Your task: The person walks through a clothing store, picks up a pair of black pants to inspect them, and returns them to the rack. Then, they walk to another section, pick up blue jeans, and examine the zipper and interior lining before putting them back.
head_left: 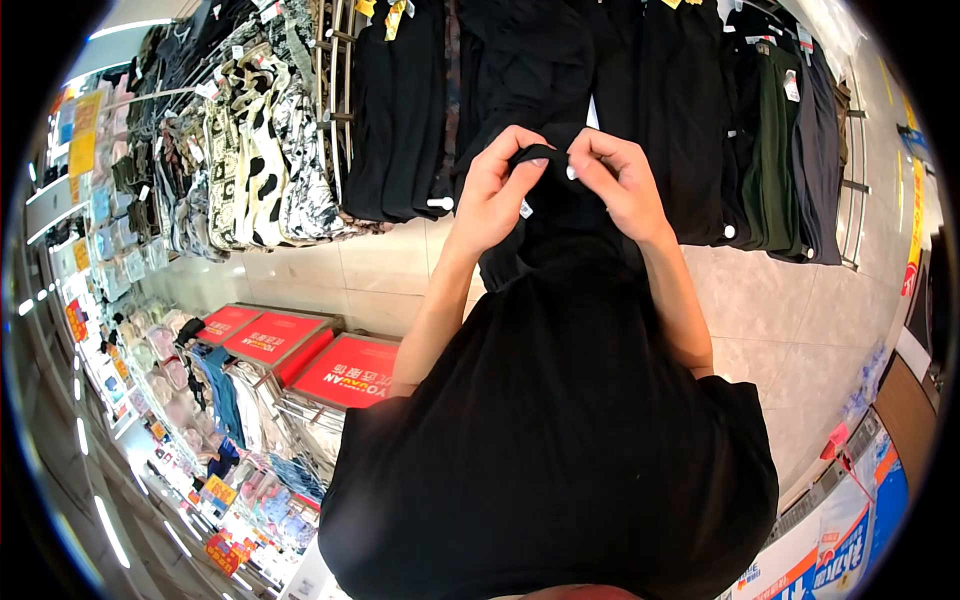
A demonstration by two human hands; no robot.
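Note:
A black garment (570,215) hangs from both of my hands in front of my body, held by its top edge, which looks like a waistband. My left hand (500,190) pinches that edge between thumb and fingers on the left. Close beside it, my right hand (622,185) grips the same edge, thumb toward the middle. A small white label (525,209) shows on the cloth near my left hand. The garment's lower part blends into my black shirt (550,430), so its full shape is hidden.
Black trousers (395,130) hang on a rack just ahead, with dark green trousers (775,150) to the right. Patterned trousers (265,150) hang at left. Red sign boards (350,370) top a clothes rack at lower left. Tiled floor (390,265) lies between. A counter (905,400) stands at right.

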